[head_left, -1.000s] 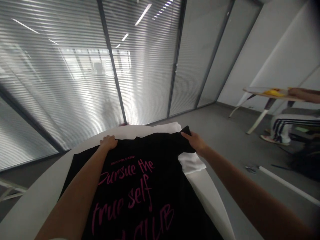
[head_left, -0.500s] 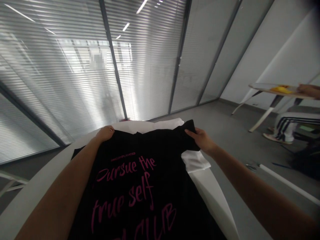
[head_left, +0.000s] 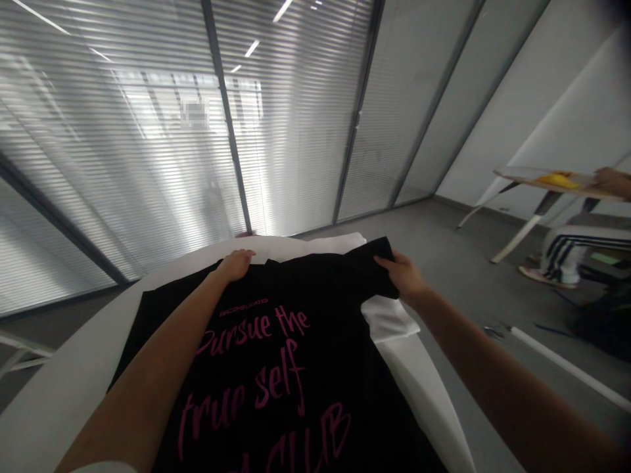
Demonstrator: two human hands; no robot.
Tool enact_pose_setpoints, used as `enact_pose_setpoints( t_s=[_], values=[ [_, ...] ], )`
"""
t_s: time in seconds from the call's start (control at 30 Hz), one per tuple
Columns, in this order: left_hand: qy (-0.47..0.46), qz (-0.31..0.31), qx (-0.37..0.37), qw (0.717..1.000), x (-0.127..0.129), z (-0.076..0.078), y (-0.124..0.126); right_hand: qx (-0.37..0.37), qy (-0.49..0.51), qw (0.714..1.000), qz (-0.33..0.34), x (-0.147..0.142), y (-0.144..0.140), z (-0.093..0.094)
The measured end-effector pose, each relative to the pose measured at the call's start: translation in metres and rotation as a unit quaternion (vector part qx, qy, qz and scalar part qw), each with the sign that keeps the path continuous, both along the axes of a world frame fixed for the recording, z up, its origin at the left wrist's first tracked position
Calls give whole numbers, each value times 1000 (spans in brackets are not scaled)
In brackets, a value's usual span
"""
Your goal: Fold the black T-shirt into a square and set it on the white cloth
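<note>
Two bare hands are at the far edge of a black T-shirt (head_left: pixel 340 355), which lies spread, print up, on a white table (head_left: pixel 59 404) with a rounded edge. Take the pink lettering (head_left: pixel 261 368) as the middle of a clock, twelve pointing away from the person. The left hand (head_left: pixel 235 266) sits just short of twelve, by the shirt's neckline, its fingers drawn together and turned toward one o'clock; from here I cannot tell whether it pinches the fabric or only lies on it. Over at two, the right hand (head_left: pixel 405 274) pinches the end of a sleeve (head_left: pixel 377 266), thumb on top, the cloth stretched flat toward it. I can read "Pursue the true self" and, lower down, "CLUB".

White cloth (head_left: pixel 392 320) pokes out from beneath the shirt between two and three, and a white edge also shows at one. Bare tabletop runs round from eight to ten. Beyond, from ten to one, stand glass panels with blinds (head_left: pixel 290 144).

Farther off at two, another person's hand (head_left: pixel 614 182) is at a second table (head_left: pixel 522 176), near something yellow (head_left: pixel 559 179). Striped trousers (head_left: pixel 566 246) show below. A white tube (head_left: pixel 566 364) lies on the floor (head_left: pixel 444 263) toward three.
</note>
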State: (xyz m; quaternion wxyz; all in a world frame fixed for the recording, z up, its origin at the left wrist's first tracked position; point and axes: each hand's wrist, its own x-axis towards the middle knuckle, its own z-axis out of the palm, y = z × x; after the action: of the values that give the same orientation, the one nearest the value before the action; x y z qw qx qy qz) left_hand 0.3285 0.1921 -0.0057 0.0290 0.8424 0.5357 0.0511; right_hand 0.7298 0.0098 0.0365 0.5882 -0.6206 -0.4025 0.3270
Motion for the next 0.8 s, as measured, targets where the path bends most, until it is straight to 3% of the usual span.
enact_pose_setpoints(
  t_s=[0.17,0.4,0.5,0.63,0.8],
  values=[
    [17,-48,-69,996,18,0,9,19,67,997,38,2,-10,1],
    [15,-70,-124,990,5,5,10,2,46,996,77,3,-15,7],
    [-16,-56,-86,995,5,10,10,10,16,998,60,2,-15,12],
    [-79,13,16,997,8,13,15,44,-11,997,55,6,-16,20],
    [-141,103,60,983,10,-1,17,45,-15,998,32,10,-6,17]
  ],
)
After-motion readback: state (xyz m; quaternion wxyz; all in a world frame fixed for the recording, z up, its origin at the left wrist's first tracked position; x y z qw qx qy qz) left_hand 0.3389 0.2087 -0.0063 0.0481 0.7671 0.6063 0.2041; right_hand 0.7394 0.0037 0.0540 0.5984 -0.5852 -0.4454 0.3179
